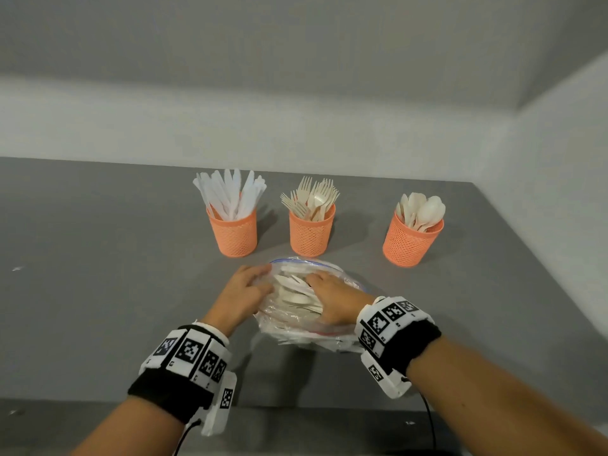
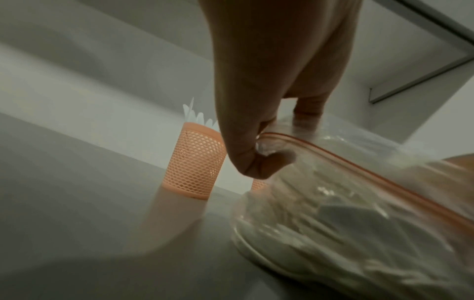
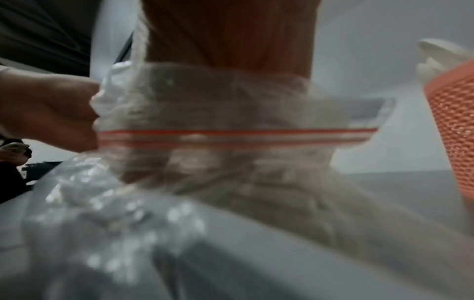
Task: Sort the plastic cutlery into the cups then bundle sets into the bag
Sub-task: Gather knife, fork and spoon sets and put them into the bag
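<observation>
A clear zip bag (image 1: 289,325) holding pale cutlery (image 1: 291,284) lies on the grey table, mouth spread wide. My left hand (image 1: 243,291) pinches the mouth's left rim; in the left wrist view its thumb and fingers (image 2: 256,160) clamp the bag (image 2: 346,213) by the red zip strip. My right hand (image 1: 332,297) reaches into the mouth over the cutlery, fingers bent down. In the right wrist view the bag's zip strip (image 3: 231,134) crosses under that hand (image 3: 231,30), and plastic hides the fingers.
Behind the bag stand three orange mesh cups: knives (image 1: 234,236) on the left, forks (image 1: 311,235) in the middle, spoons (image 1: 411,241) on the right. White walls close the table's back and right sides. The table's front edge runs under my wrists.
</observation>
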